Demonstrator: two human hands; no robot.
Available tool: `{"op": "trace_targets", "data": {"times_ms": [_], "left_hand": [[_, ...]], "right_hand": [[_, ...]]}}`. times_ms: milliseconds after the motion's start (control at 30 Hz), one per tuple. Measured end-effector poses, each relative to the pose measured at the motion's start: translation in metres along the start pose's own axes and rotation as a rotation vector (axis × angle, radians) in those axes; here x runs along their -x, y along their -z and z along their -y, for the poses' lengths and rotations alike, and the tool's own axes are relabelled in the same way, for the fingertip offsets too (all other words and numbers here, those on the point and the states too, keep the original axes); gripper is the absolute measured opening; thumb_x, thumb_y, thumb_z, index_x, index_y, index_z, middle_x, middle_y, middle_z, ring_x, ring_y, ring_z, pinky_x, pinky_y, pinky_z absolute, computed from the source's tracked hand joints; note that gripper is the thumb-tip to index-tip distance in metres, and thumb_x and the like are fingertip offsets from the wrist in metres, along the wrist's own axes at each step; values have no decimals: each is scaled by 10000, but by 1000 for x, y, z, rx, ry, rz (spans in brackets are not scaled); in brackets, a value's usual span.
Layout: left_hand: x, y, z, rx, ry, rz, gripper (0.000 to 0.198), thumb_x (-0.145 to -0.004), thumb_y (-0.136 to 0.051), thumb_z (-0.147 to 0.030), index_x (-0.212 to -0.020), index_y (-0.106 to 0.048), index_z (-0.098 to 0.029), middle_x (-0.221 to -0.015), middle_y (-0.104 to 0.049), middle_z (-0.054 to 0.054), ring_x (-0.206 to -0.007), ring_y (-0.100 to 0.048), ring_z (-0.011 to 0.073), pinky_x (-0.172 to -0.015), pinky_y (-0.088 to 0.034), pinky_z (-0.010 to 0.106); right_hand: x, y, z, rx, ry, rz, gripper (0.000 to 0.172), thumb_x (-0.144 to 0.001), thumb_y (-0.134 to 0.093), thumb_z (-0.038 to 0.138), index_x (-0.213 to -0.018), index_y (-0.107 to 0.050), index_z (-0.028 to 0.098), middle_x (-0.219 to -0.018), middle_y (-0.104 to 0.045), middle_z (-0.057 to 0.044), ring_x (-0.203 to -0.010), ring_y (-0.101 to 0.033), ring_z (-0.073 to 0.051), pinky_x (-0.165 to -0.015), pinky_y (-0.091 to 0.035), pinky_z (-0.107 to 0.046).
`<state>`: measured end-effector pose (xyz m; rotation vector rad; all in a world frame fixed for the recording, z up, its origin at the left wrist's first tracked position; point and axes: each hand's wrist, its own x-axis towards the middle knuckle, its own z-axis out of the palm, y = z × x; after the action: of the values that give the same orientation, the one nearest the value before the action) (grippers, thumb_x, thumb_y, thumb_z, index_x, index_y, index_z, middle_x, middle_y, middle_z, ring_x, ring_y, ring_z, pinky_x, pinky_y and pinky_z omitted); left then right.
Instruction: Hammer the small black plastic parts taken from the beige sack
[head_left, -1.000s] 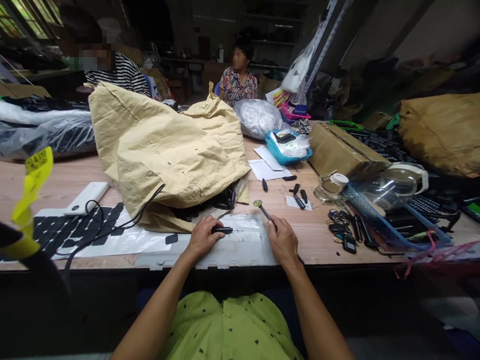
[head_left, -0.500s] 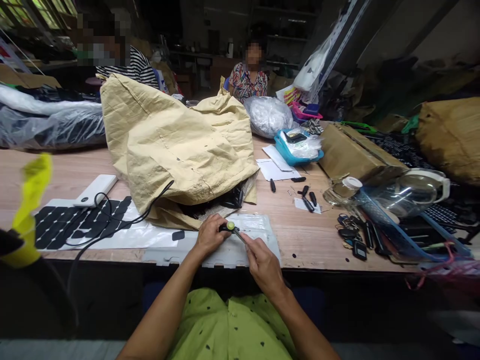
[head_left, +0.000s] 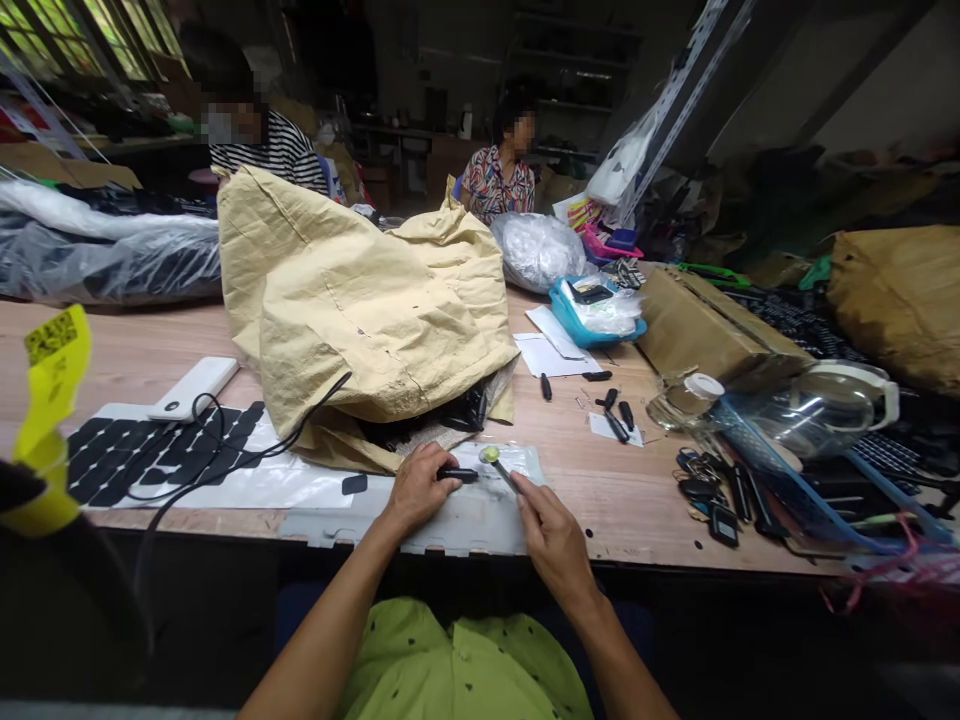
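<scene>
My left hand (head_left: 416, 492) rests at the front of the table, fingers closed on a small black elongated part (head_left: 459, 475) that juts out to the right. It is over a grey plastic sheet (head_left: 469, 525) at the table edge. In my right hand (head_left: 553, 530), to the right, is a small hammer (head_left: 491, 456) with a round yellow-green face and a thin metal-looking handle. The hammer's head is raised just above and right of the black part's tip, apart from it. Behind my left hand, a large tan bag (head_left: 367, 310) lies with its mouth open, dark parts inside.
Left are a solar panel (head_left: 165, 450), a white power bank (head_left: 195, 388) and black cables. Loose black parts (head_left: 615, 425), keys (head_left: 701, 485), a blue basket (head_left: 840, 500), a clear jug (head_left: 817, 400) and a cardboard box (head_left: 712, 325) stand right. Two people (head_left: 499, 180) sit opposite.
The hammer has moved right, off the end of the black part, and my right hand has drawn slightly right. My left hand still holds the black part. The camera view has tilted slightly.
</scene>
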<state>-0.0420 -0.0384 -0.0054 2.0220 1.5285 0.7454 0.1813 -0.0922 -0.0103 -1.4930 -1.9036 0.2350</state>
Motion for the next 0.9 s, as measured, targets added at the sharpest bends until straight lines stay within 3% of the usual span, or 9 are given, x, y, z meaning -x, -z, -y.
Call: {"op": "trace_targets", "data": {"times_ms": [167,333,567,900], "left_hand": [[3,-2,0,-85,-56,-4,195,-802,-722,-262,-992,-687,-229,-954,-639,34,-963,-581,237,-862,-475,362],[5,-2,2,-133,-95,-1,74,-880,-628,-251,-935,-669,-225,-932,-628,37,-948,-584,232,-851,-486,362],[9,-4,12,-134,-156,-65,220,-987,-417,-260,-968,-629,-205,-902,-637,52,-891,-585,227,-824,-487,364],[8,-5,15,-135,-179,-72,287,-1002,-372,-298,-975,-644,-212,-897,-665,61,-889,-599,233,-814,-492,363]], "right_hand": [[-22,0,-39,310,-39,-164,351,-962,-448,256,-1195,-709,269,-887,-677,-38,-767,-612,-163,-642,-430,-251],[-28,-7,-62,542,-12,-224,291,-940,-502,216,-1107,-737,250,-776,-608,-40,-726,-509,-177,-655,-348,-280],[-25,-14,-60,539,-7,-223,271,-940,-509,215,-1101,-723,252,-806,-583,-37,-759,-484,-182,-679,-335,-282],[-25,-14,-60,527,-19,-202,276,-925,-525,201,-1115,-714,269,-821,-595,-37,-770,-492,-183,-677,-327,-289]]}}
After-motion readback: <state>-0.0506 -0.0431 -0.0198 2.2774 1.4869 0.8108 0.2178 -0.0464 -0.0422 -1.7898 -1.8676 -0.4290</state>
